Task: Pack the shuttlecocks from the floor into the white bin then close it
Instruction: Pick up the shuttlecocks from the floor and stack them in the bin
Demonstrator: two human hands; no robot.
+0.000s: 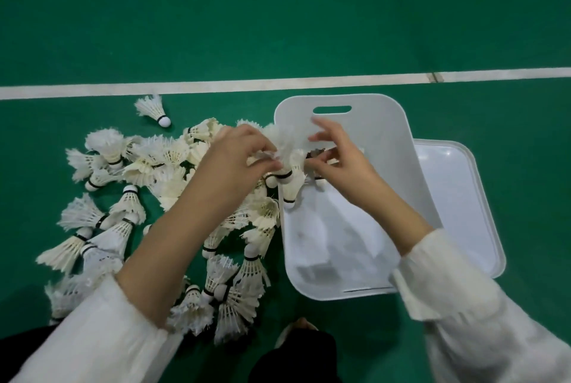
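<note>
Both my hands meet over the left rim of the white bin (346,259), sharing a small cluster of shuttlecocks (285,172); my left hand (238,160) has its grip closed on the feathers from the left, fingers curled in; my right hand (336,157) pinches the same cluster from the right with thumb and lower fingers, the upper fingers lifted loose; the cork ends of the held ones hang down just above the bin's edge; the bin stands open on the green floor (278,12), with what looks like white, blurred contents at its bottom that I cannot make out; its lid (457,197) lies flat behind its right side, partly hidden by the bin; the pile of shuttlecocks (148,166) spreads over the floor to the bin's left, reaching its wall; one lone shuttlecock (154,109) lies apart, near the white court line (216,86); my white sleeves (463,305) are pushed up from the wrists.
</note>
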